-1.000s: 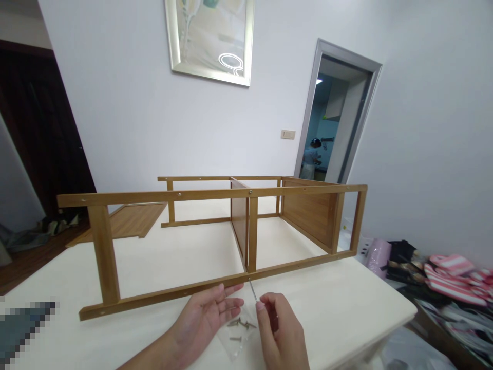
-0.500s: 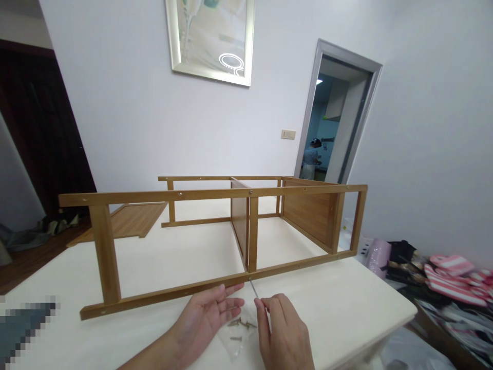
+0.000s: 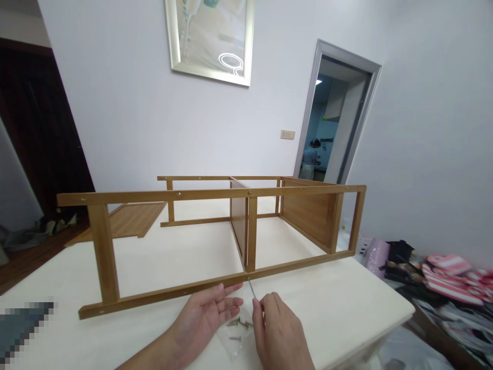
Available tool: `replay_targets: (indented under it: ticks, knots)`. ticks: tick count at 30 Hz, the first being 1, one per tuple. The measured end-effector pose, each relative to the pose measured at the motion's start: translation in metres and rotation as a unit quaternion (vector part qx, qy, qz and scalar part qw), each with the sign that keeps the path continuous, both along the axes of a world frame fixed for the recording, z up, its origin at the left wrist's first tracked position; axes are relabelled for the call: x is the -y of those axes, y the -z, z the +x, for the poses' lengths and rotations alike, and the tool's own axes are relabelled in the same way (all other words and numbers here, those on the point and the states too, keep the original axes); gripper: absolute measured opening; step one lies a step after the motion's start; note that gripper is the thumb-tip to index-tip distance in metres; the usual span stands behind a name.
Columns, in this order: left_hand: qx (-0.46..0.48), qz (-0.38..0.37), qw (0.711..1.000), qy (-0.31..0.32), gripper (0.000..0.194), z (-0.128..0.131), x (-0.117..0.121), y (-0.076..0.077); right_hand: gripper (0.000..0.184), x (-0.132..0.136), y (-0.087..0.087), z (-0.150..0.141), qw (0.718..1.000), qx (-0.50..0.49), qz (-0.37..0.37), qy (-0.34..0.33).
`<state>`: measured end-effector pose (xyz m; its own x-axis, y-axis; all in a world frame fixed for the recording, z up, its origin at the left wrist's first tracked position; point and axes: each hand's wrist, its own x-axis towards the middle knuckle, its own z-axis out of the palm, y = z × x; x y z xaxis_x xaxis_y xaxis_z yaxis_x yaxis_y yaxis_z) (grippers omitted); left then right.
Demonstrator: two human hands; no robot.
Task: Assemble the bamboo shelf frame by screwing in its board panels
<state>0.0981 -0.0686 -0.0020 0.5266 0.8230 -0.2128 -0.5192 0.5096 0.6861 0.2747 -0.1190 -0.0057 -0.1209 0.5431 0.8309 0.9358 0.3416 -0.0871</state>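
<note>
A brown wooden shelf frame lies on its side on the white table. My right hand pinches a thin metal hex key, whose far end meets a bolt at the front rail's middle joint. Most of the key is hidden in the fingers. My left hand is open, palm turned inward, with its fingertips by the underside of that rail, just left of the joint. Whether they touch the wood I cannot tell. Between the hands, several loose screws lie on a clear plastic bag.
A loose wooden panel lies at the table's back left. Striped cloth and other items are heaped right of the table. A wall with a framed picture stands behind. Through the doorway a person stands in another room.
My right hand has shifted slightly left and turned a little, still holding the hex key at the joint. My left hand stays nearly in place.
</note>
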Motion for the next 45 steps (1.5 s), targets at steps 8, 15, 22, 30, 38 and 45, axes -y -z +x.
replay_targets:
  ticks: [8, 15, 22, 30, 38, 45]
  knots:
    - [0.006, 0.006, 1.0, 0.01, 0.038, 0.0, -0.002, 0.001, 0.033, -0.004, -0.006, -0.005, 0.801, -0.454, -0.351, -0.17]
    - [0.013, 0.014, 1.0, 0.023, 0.04, 0.0, -0.001, 0.001, 0.017, -0.005, -0.023, -0.009, 0.276, -0.789, -0.434, -0.336]
    - [0.013, 0.02, 0.999, 0.024, 0.039, 0.0, -0.001, -0.001, 0.02, -0.004, -0.018, -0.009, 0.231, -0.802, -0.425, -0.35]
    - [0.011, 0.001, 1.0, 0.012, 0.035, -0.001, -0.002, 0.001, 0.048, -0.006, 0.001, -0.009, 0.505, -0.733, -0.36, -0.28]
    - [0.018, -0.019, 1.0, -0.016, 0.025, 0.002, 0.0, -0.002, 0.037, 0.003, 0.0, -0.01, 0.82, -0.499, -0.238, -0.144]
    - [0.015, -0.018, 1.0, -0.009, 0.032, 0.002, 0.0, -0.005, 0.02, -0.002, 0.007, -0.002, 0.959, -0.234, -0.115, -0.108]
